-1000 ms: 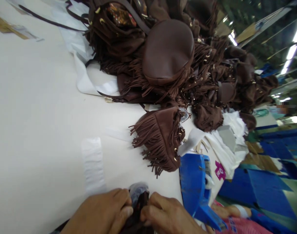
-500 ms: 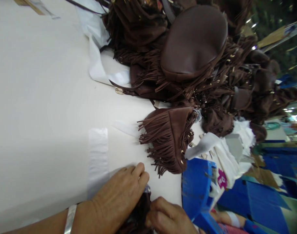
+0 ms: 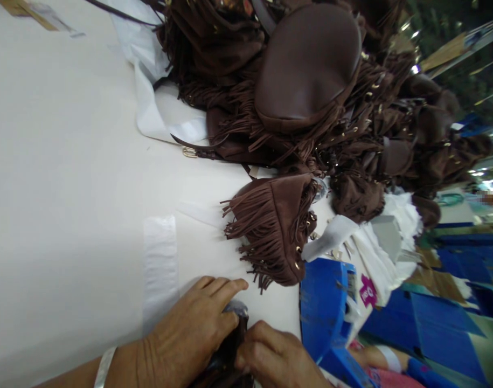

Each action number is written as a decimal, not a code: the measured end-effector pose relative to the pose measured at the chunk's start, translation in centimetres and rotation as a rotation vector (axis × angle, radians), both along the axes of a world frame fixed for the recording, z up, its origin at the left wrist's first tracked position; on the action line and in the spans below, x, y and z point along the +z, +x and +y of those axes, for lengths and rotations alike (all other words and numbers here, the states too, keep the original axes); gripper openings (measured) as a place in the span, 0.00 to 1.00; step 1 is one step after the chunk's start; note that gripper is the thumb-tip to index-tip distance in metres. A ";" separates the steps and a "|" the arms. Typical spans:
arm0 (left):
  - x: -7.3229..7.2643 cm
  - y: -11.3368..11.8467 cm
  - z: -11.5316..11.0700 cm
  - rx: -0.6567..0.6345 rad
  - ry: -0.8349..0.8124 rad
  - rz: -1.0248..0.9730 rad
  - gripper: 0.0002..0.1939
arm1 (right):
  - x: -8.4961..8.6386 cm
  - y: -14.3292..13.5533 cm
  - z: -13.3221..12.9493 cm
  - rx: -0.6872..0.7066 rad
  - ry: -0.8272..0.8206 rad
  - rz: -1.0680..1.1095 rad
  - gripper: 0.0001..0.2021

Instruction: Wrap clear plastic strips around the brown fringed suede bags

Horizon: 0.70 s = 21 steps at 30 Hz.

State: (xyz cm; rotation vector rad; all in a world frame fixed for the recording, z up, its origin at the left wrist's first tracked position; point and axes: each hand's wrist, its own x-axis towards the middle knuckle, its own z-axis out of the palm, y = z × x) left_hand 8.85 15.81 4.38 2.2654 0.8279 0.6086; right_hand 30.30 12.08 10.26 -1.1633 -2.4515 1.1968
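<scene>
At the lower edge, a dark brown glossy piece point(image 3: 226, 350) lies between my hands, mostly cut off and covered. Clear plastic point(image 3: 238, 307) shows at its upper end. My left hand point(image 3: 193, 328), with a silvery band at the wrist, holds it from the left, thumb against it and fingers reaching past its end. On the other side, my right hand point(image 3: 270, 353) pinches its edge with curled fingers. Just beyond lies a small brown fringed bag point(image 3: 270, 226) with gold eyelets.
Brown fringed bags point(image 3: 311, 64) are piled across the far side of the white table point(image 3: 68, 161). A white plastic strip point(image 3: 160, 264) lies left of the small bag. To the right stand a blue bin point(image 3: 323, 307) and white wrapping point(image 3: 375, 258). Another person's arm point(image 3: 375, 355) shows at lower right.
The fingers of my left hand have straightened out, uncovering more of the clear plastic end. My right hand keeps its pinch, slightly shifted. The whole view has moved a little.
</scene>
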 end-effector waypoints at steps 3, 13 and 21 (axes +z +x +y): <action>-0.3 0.3 0.0 0.005 0.025 -0.011 0.07 | -0.7 -0.1 -0.1 -0.005 0.007 0.019 0.07; -2.0 2.1 -0.8 -0.039 0.081 -0.013 0.10 | 0.6 -1.8 0.9 -0.114 -0.227 0.172 0.12; -1.6 2.2 -0.4 -0.073 0.028 -0.068 0.11 | 0.7 -1.1 0.7 -0.121 -0.237 0.165 0.12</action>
